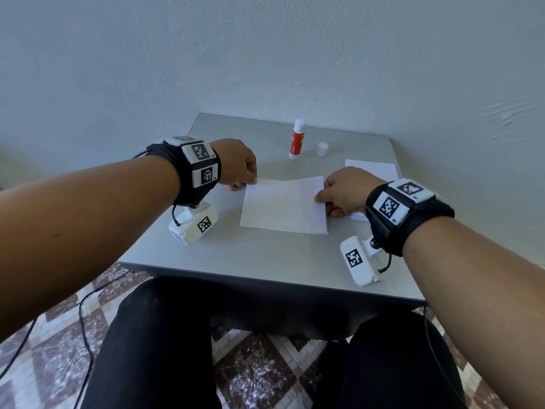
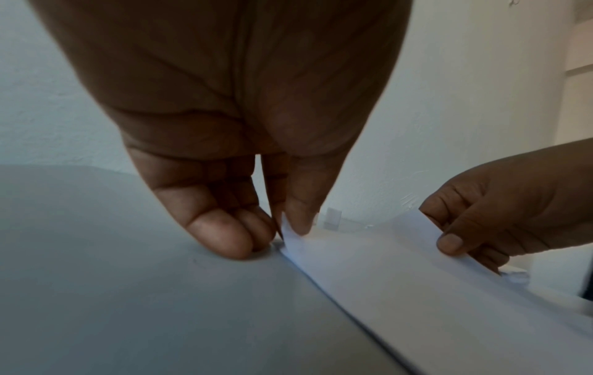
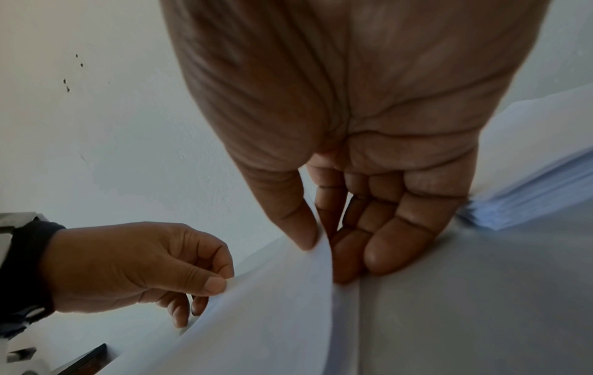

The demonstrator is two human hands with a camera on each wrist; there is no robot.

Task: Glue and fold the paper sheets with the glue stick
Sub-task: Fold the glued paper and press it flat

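Observation:
A white paper sheet (image 1: 284,205) lies folded over on the grey table (image 1: 265,249), its upper flap bulging up at the far edge. My left hand (image 1: 240,169) pinches the flap's far left corner between thumb and forefinger (image 2: 296,218). My right hand (image 1: 343,191) pinches the right edge of the same sheet (image 3: 282,291) with its thumb on top (image 3: 298,228). The glue stick (image 1: 297,139), white with a red label, stands uncapped behind the sheet. Its white cap (image 1: 322,149) sits just to its right.
A stack of white sheets (image 1: 373,169) lies at the table's right edge behind my right hand; in the right wrist view the stack (image 3: 539,182) shows beside my fingers. A wall rises close behind the table. My legs are under its near edge.

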